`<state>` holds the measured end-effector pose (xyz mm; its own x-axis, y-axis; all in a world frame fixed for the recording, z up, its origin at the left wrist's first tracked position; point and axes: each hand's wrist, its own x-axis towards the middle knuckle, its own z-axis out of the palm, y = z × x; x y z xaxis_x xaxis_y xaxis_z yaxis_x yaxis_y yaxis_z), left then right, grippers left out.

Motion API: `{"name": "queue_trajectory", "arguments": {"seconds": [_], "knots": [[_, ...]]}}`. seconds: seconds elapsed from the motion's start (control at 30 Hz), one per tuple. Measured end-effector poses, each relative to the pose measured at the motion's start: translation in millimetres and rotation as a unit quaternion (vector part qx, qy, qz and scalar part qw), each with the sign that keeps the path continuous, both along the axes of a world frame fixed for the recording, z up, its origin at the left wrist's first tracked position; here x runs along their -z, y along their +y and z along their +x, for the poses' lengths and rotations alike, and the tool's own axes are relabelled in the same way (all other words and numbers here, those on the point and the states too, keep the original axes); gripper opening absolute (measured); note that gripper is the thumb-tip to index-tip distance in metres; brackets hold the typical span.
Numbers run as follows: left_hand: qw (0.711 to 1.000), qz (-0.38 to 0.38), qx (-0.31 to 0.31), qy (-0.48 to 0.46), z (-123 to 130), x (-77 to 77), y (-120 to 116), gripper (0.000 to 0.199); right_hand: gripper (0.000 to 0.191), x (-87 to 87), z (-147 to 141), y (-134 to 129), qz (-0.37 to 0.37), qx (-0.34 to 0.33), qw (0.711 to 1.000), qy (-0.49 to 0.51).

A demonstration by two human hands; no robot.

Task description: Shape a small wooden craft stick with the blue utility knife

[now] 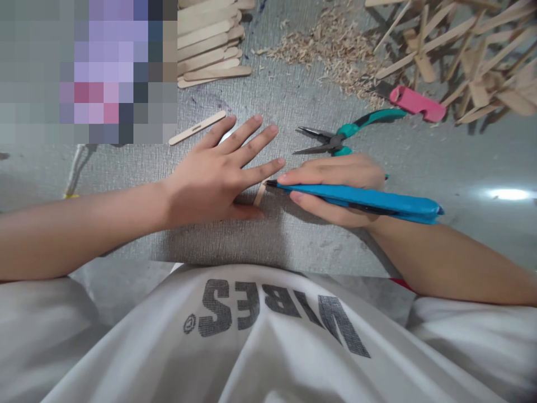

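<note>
My left hand lies flat on the grey table with its fingers spread. Part of a wooden stick shows between its thumb and little-side fingers; the rest is hidden under the hand. My right hand is wrapped round a blue pen-like tool, whose dark tip touches or nearly touches the end of that stick. Beyond my left fingertips lies another stick with a small dark mark or slot at its middle. Pliers with green handles lie open just beyond my right hand.
A stack of wooden sticks lies at the back. Wood shavings are scattered right of it. A pink-handled cutter lies beside a pile of joined sticks at the back right. The upper left is pixelated.
</note>
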<state>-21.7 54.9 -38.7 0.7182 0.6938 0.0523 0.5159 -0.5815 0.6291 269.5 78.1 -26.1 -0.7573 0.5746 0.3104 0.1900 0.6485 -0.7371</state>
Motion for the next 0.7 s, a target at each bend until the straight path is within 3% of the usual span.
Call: {"name": "queue_trajectory", "arguments": {"seconds": [0.3,0.57,0.7], "knots": [[1.0,-0.007,0.005,-0.002,-1.1,-2.3,1.4,0.086,0.026,0.4,-3.2,8.9,0.065,-0.017,0.998,0.001],[0.998,-0.01,-0.036,-0.059,2.0,4.2,-4.1,0.086,0.028,4.5,2.3,11.3,0.055,-0.024,0.998,-0.009],[0.997,-0.027,-0.037,-0.061,2.6,0.0,-3.9,0.088,0.026,3.3,1.6,11.0,0.059,-0.021,0.998,-0.016]]}}
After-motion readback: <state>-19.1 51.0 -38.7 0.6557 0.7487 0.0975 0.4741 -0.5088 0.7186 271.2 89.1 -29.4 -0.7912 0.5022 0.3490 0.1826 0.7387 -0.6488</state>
